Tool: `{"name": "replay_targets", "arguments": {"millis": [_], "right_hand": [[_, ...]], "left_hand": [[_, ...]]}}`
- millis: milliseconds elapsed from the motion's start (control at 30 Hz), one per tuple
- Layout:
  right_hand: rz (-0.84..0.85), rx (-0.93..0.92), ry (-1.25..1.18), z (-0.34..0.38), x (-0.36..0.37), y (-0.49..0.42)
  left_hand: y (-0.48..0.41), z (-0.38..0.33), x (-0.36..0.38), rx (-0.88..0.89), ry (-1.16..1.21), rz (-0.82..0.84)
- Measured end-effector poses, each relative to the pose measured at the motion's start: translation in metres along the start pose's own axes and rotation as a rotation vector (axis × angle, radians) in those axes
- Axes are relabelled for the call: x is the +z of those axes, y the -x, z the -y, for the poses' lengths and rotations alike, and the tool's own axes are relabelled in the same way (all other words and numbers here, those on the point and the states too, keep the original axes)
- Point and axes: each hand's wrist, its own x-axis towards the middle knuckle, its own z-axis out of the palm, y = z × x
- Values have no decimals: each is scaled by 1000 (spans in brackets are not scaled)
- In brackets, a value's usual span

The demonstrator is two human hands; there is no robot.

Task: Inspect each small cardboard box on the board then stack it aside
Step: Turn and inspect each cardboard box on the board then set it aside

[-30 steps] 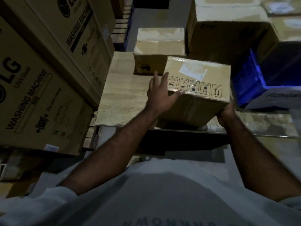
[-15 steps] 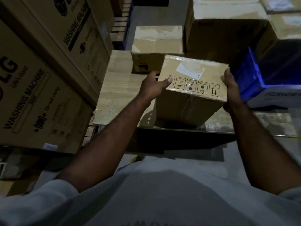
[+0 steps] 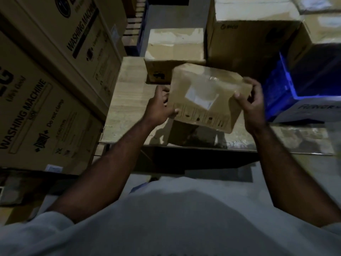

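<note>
A small cardboard box with a white label and a row of handling symbols is held in the air above the wooden board, tilted toward me and blurred by motion. My left hand grips its left side. My right hand grips its right edge, fingers curled over the top. A second small cardboard box sits on the board's far end, just behind the held one.
Tall washing-machine cartons wall in the left side. Large cardboard boxes stand at the back right, and a blue-and-white box lies to the right of the board. The board's near edge overhangs dark floor.
The box has been lifted off the board and tipped so its labelled face turns toward me. My right hand shifted up onto its top right edge; my left hand slid to the lower left side.
</note>
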Motion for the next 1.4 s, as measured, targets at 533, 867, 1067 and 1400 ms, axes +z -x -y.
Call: {"name": "replay_targets", "arguments": {"millis": [533,867,1067,1400], "right_hand": [[-22,-62,845,-53,81,58],[248,129,1139,-34,59,-116],[384,311,1139,-61,40,-154],[213,387,991,-62,26,-28]], "left_hand": [[9,70,25,-385,-185,-273],[28,56,63,-273,-444,-12],[26,46,72,-287,-438,-46],[-39,52,18,-200,-277,-201]]}}
